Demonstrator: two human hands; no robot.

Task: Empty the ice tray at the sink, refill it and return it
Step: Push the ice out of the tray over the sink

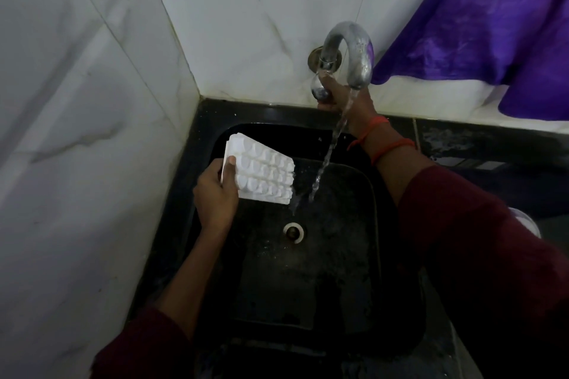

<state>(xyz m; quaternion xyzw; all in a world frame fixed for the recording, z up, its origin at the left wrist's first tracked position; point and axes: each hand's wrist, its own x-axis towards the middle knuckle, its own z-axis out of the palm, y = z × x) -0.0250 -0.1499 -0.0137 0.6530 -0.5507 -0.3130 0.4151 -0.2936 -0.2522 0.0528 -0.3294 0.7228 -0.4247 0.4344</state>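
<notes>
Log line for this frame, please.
left hand grips ice tray over sink | right hand grips tap handle | water running beside tray

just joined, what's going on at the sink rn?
A person is at a black sink. The left hand grips a white ice tray, tilted over the basin. The right hand holds the tap handle, and water runs from the spout. It falls just beside the tray's right edge, not into its cells.

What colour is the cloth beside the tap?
The cloth is purple, clearest in the head view.
</notes>
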